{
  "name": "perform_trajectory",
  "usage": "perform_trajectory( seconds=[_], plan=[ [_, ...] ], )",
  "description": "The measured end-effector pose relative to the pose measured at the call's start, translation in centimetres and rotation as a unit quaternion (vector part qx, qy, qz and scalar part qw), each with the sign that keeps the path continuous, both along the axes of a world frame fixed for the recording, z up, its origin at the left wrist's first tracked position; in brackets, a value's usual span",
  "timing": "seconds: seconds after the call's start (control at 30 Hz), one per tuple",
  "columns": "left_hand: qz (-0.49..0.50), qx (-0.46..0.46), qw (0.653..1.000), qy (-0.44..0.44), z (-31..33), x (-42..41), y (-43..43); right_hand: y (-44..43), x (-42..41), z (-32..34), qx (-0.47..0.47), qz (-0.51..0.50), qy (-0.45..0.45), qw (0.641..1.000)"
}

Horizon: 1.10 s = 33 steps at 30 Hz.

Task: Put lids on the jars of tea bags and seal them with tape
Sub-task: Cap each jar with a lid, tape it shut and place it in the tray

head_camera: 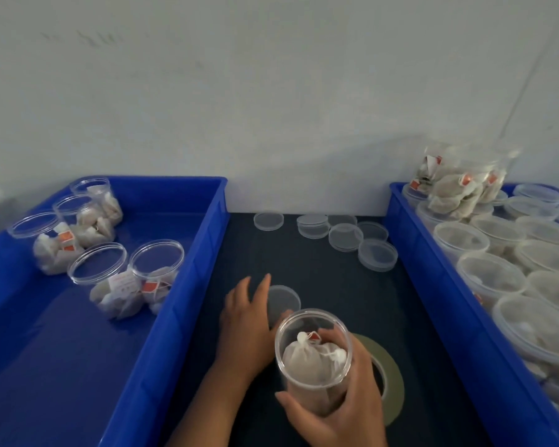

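Note:
My right hand (346,411) grips a clear open jar (313,353) with tea bags inside, holding it above the dark mat. My left hand (246,321) lies flat with straight fingers on a clear lid (284,301) on the mat, just behind the jar. A roll of tape (388,375) lies flat on the mat under and to the right of the jar, partly hidden by my right hand. Several more loose lids (346,237) sit at the back of the mat.
A blue bin (191,253) on the left holds several lidded jars of tea bags (110,279) lying on their sides. A blue bin (433,285) on the right is packed with open jars and a clear bag of tea bags (459,185). A white wall stands behind.

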<state>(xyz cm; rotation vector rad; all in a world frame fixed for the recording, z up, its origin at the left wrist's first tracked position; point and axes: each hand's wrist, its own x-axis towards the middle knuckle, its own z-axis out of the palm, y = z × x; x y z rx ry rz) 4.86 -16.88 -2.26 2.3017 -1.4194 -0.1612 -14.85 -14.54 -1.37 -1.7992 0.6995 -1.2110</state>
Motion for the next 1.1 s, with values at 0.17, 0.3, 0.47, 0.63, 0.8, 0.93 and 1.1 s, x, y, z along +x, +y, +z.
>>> perform_trajectory(
  seconds=[0.17,0.3,0.47,0.63,0.8,0.93,1.1],
  plan=[
    [-0.092,-0.006,0.996,0.018,-0.7,-0.4,-1.7,0.1,-0.2,-0.2,-0.014,0.005,0.009,1.000],
    [-0.025,-0.138,0.962,0.235,0.6,-0.5,0.4,0.1,-0.3,0.0,-0.006,0.036,0.020,0.999],
    [-0.080,-0.142,0.871,0.463,5.5,-0.2,3.8,0.3,-0.2,0.0,0.009,0.057,0.031,0.998],
    [-0.235,-0.049,0.939,0.246,10.1,-1.6,7.6,0.5,-0.2,0.1,0.014,0.067,0.040,0.997],
    [-0.254,0.032,0.961,0.104,11.8,-3.3,8.4,0.6,0.2,-0.4,0.031,0.063,0.039,0.997],
    [-0.226,0.042,0.971,-0.066,11.9,-5.2,8.4,0.6,0.5,-1.1,0.021,0.047,0.063,0.997],
    [-0.193,0.060,0.971,-0.129,10.4,-7.1,8.2,0.2,1.0,-1.9,0.020,0.028,0.081,0.996]
  ],
)
